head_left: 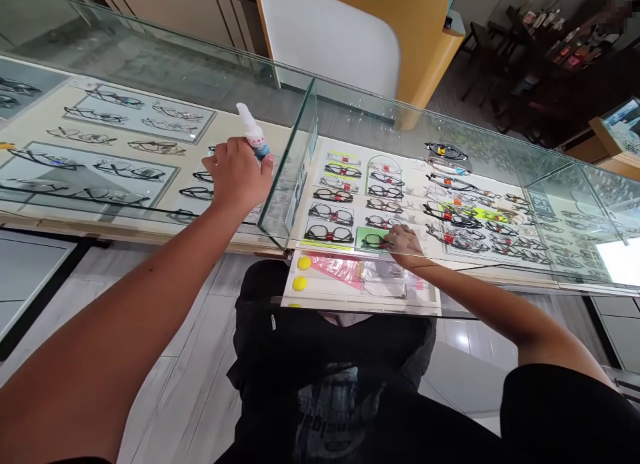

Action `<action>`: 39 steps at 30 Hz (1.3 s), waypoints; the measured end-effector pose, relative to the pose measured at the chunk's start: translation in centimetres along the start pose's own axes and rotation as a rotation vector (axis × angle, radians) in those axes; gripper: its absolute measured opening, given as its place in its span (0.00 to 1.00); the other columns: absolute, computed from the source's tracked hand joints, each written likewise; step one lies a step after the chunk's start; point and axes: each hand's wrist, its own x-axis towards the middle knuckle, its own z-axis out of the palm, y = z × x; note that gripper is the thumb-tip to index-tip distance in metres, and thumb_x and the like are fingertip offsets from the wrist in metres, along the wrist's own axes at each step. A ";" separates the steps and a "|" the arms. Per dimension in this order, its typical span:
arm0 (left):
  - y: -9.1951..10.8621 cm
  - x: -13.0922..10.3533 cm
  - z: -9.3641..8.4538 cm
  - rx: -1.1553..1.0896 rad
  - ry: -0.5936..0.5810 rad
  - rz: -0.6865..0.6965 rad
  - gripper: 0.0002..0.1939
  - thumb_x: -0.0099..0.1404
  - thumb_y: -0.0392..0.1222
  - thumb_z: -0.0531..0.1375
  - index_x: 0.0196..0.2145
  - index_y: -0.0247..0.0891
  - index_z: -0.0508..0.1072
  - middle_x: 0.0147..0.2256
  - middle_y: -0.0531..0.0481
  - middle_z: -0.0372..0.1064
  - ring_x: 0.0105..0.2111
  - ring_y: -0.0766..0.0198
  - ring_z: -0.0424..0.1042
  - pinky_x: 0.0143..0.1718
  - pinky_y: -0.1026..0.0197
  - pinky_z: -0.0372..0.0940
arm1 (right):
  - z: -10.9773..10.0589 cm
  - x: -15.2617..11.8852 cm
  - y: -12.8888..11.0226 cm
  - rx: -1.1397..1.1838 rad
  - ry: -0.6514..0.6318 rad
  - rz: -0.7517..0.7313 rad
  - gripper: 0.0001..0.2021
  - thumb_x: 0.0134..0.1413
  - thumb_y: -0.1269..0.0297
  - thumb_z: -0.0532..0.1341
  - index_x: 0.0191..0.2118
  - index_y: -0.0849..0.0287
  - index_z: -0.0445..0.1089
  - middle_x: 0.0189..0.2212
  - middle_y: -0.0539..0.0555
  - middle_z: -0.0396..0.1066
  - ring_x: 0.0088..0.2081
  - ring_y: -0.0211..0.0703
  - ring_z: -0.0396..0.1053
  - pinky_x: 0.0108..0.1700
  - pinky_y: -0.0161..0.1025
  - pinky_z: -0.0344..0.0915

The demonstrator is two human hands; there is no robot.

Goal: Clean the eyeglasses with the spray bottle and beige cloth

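My left hand (243, 174) is closed around a small white bottle (255, 137) with a tapered cap and a printed label, held up above the glass counter. My right hand (404, 241) reaches inside the glass case, its fingers curled at the right side of a pair of dark-framed eyeglasses (373, 240) on a green card (361, 237). The fingertips partly hide that side of the frame. Rows of other eyeglasses (331, 214) with small red tags lie just behind and beside this hand.
An upright glass divider (290, 164) stands between my two hands. Below the case, a pulled-out drawer (430, 297) holds clear packets and yellow round pieces. More eyeglasses (465, 217) fill the right side, and mats (170, 177) with frames lie left. A white-backed chair (330, 37) stands beyond the counter.
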 end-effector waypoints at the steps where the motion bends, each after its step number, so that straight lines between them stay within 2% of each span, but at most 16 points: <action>1: 0.0 0.0 0.0 0.002 0.002 0.001 0.30 0.80 0.52 0.53 0.66 0.21 0.67 0.65 0.23 0.67 0.67 0.32 0.62 0.65 0.28 0.54 | 0.0 -0.3 -0.1 0.016 -0.002 0.011 0.13 0.73 0.63 0.60 0.50 0.56 0.84 0.54 0.62 0.76 0.58 0.57 0.66 0.57 0.50 0.63; 4: 0.0 0.0 0.0 0.010 0.003 0.008 0.31 0.80 0.51 0.53 0.67 0.21 0.66 0.65 0.23 0.67 0.67 0.31 0.62 0.64 0.27 0.55 | -0.7 -1.6 -0.8 0.094 -0.021 0.012 0.11 0.71 0.58 0.65 0.49 0.54 0.84 0.55 0.60 0.76 0.59 0.56 0.68 0.58 0.48 0.64; 7: 0.1 -0.1 -0.1 0.014 0.005 0.015 0.31 0.80 0.51 0.53 0.67 0.20 0.66 0.65 0.23 0.67 0.67 0.29 0.62 0.64 0.25 0.55 | -2.1 -3.6 -2.1 0.308 -0.053 -0.081 0.09 0.67 0.57 0.70 0.47 0.54 0.83 0.53 0.58 0.77 0.57 0.54 0.70 0.57 0.45 0.66; 10: 0.3 -0.1 -0.2 0.009 0.001 0.015 0.31 0.80 0.51 0.53 0.67 0.19 0.65 0.65 0.22 0.67 0.67 0.29 0.62 0.64 0.25 0.55 | -3.7 -5.3 -3.7 0.542 -0.155 -0.188 0.07 0.66 0.58 0.71 0.44 0.53 0.81 0.49 0.56 0.79 0.53 0.51 0.74 0.54 0.44 0.67; 13: 0.4 0.0 -0.2 0.006 -0.002 0.007 0.31 0.80 0.50 0.52 0.66 0.19 0.65 0.65 0.22 0.66 0.67 0.31 0.62 0.65 0.25 0.54 | -5.1 -6.4 -5.1 0.628 -0.220 -0.232 0.07 0.66 0.57 0.71 0.42 0.54 0.80 0.47 0.55 0.80 0.50 0.50 0.77 0.51 0.43 0.68; 16: 0.4 0.1 0.0 0.004 -0.002 0.001 0.30 0.79 0.49 0.53 0.66 0.19 0.65 0.66 0.22 0.66 0.67 0.33 0.61 0.65 0.26 0.54 | -5.8 -6.7 -5.8 0.592 -0.188 -0.258 0.08 0.66 0.57 0.71 0.43 0.55 0.80 0.47 0.56 0.80 0.50 0.51 0.77 0.52 0.43 0.68; 19: 0.3 0.1 0.2 0.006 0.009 0.001 0.30 0.79 0.50 0.53 0.65 0.20 0.65 0.65 0.23 0.67 0.66 0.35 0.61 0.65 0.28 0.54 | -5.5 -6.3 -5.5 0.474 -0.151 -0.235 0.09 0.69 0.57 0.69 0.47 0.55 0.81 0.50 0.58 0.80 0.52 0.53 0.76 0.53 0.45 0.68; 24: 0.2 0.2 0.3 0.015 0.011 0.003 0.30 0.79 0.50 0.53 0.66 0.21 0.65 0.65 0.24 0.67 0.65 0.38 0.62 0.66 0.31 0.54 | -3.4 -3.9 -3.5 0.200 -0.039 -0.046 0.09 0.71 0.60 0.66 0.49 0.52 0.84 0.56 0.58 0.78 0.59 0.53 0.71 0.59 0.45 0.66; 29: -0.1 0.3 0.5 -0.028 0.008 0.026 0.32 0.80 0.52 0.52 0.67 0.19 0.64 0.67 0.24 0.65 0.65 0.39 0.60 0.66 0.30 0.51 | -1.6 -1.2 -1.8 0.123 0.006 0.101 0.13 0.71 0.58 0.64 0.49 0.53 0.86 0.58 0.61 0.78 0.61 0.60 0.66 0.60 0.50 0.63; 35: -0.2 0.2 0.5 -0.041 0.022 0.035 0.32 0.79 0.51 0.52 0.67 0.19 0.64 0.65 0.22 0.66 0.65 0.37 0.60 0.65 0.30 0.51 | -0.9 -0.1 -1.2 0.067 0.007 0.126 0.16 0.70 0.55 0.63 0.50 0.57 0.85 0.51 0.64 0.79 0.59 0.56 0.66 0.58 0.48 0.61; 39: -0.1 0.2 0.3 -0.015 0.009 0.030 0.32 0.80 0.52 0.52 0.67 0.20 0.64 0.65 0.23 0.66 0.64 0.38 0.61 0.64 0.31 0.52 | -1.0 0.1 -1.3 0.030 0.018 0.077 0.17 0.70 0.54 0.64 0.54 0.58 0.82 0.54 0.65 0.78 0.61 0.58 0.67 0.61 0.50 0.61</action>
